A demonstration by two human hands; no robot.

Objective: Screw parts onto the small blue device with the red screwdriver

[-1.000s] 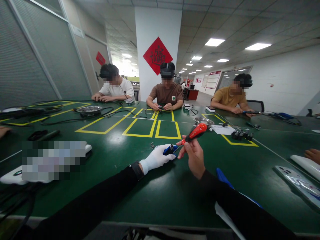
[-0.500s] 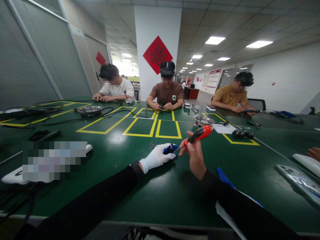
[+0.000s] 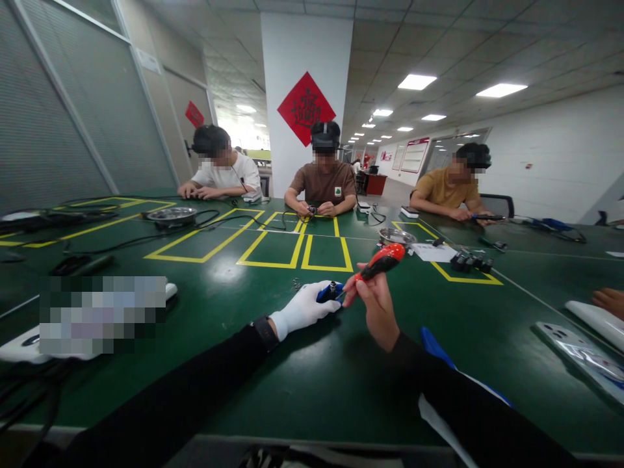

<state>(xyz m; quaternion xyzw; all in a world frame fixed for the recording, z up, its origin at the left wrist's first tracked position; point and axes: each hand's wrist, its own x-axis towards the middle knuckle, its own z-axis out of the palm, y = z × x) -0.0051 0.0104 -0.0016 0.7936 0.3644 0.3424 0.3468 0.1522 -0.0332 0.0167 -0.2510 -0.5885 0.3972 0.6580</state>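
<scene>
My left hand (image 3: 305, 307), in a white glove with blue fingertips, is closed around a small dark part with a shiny metal top (image 3: 333, 288). Its exact kind is too small to make out. In my bare right hand (image 3: 377, 305) is a red and black screwdriver (image 3: 385, 261), gripped near the front of the handle. The handle tilts up to the right, and the thin shaft points down-left to the part, by my left fingertips. Whether the tip sits in a screw I cannot tell. Several tiny metal pieces (image 3: 296, 284) lie just beyond my left hand.
A blue and white glove (image 3: 439, 348) lies beside my right forearm. Metal bowls (image 3: 173, 214) (image 3: 396, 235), black parts (image 3: 470, 261) and paper (image 3: 429, 252) are farther off. A phone (image 3: 582, 354) lies right; a blurred white object (image 3: 102, 315) lies left. Three people sit across the green table (image 3: 273, 390).
The screwdriver handle and my right hand have shifted slightly left, closer to my left hand. My left hand keeps its hold on the dark part.
</scene>
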